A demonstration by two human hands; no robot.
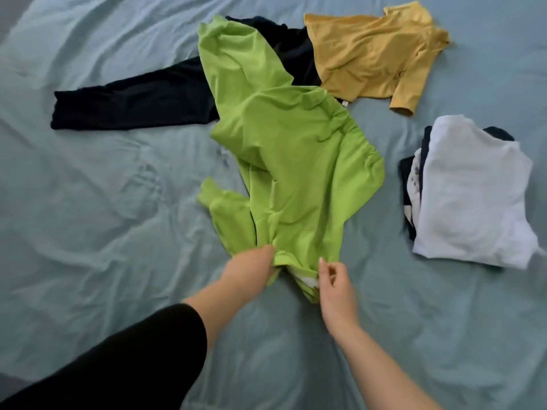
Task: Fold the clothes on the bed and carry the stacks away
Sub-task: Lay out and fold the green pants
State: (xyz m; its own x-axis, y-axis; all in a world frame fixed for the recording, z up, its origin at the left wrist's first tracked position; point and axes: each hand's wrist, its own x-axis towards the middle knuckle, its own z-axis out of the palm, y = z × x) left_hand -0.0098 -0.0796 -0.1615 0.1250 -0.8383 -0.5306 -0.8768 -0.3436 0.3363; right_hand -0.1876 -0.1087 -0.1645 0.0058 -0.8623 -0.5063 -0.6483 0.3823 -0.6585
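Head view, looking down at the bed (88, 202), covered in a wrinkled pale blue-green sheet.

Green shirt (290, 149): lies crumpled and unfolded near the middle of the bed, running from the far side toward the person. Its near end is bunched. Its far end overlaps a dark navy garment (133, 105), which stretches out flat to the left and also shows behind the green cloth.

Left hand (251, 270): closed on the bunched near edge of the green shirt; its fingers are tucked into the cloth and mostly hidden. The forearm is bare, with a black sleeve (118, 359) above it.

Right hand (334, 279): just beside the same near edge, on its right side. Fingers loosely curled, thumb and forefinger apart. They touch or nearly touch the green cloth; I cannot tell whether they have a hold on it. A small patch of white shows at the shirt edge between the two hands.

Yellow shirt (370, 54): unfolded, at the far right of the bed, one sleeve pointing toward the near side. Its left edge rests on the navy garment and comes close to the green shirt.

Stack of folded clothes (473, 196): at the right, well apart from the hands. White piece on top; dark navy and white patterned edges show beneath, on its left side.

The picture is slightly blurred around the hands.
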